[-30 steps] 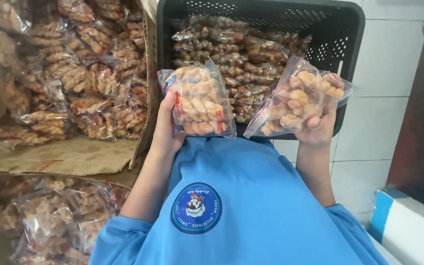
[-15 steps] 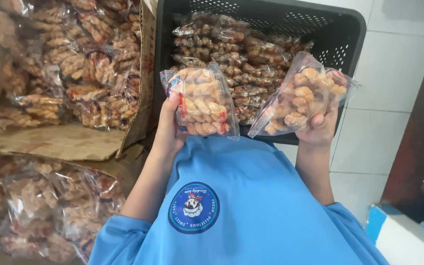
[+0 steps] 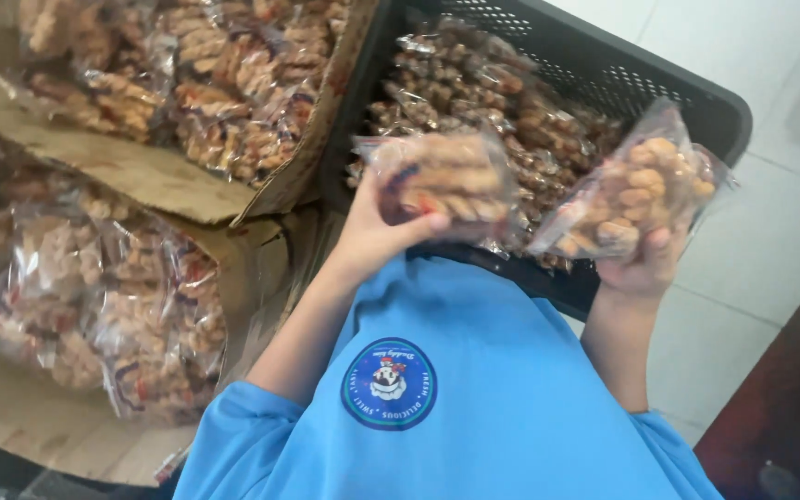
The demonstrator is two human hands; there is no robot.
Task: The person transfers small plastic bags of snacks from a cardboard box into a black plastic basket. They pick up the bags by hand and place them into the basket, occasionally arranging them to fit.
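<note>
While both of my hands are up over the black crate [image 3: 696, 102], each is clamped on its own clear packet of brown snacks, and what matters is how those two packets sit against the crate's open mouth. My left hand [image 3: 372, 236] has its thumb laid across the front of the left packet [image 3: 442, 181], fingers behind it, and that packet lies with its long side roughly level, directly above the near half of the crate and touching or nearly touching the heap of packets [image 3: 493, 93] already in there. My right hand [image 3: 645, 264] grips the right packet [image 3: 631, 190] from below, fingers curled round its lower edge; this one is tilted, long axis rising toward the crate's right-hand corner, and it hangs over the near rim, partly outside the crate. So the left packet is nearer the pile. Off to my left, two cardboard boxes [image 3: 131, 171] hold more of the same packets, well apart from either hand. Below the hands I see only my blue shirt [image 3: 511, 370] with its round badge, and tiled floor [image 3: 770, 241] on the right.
</note>
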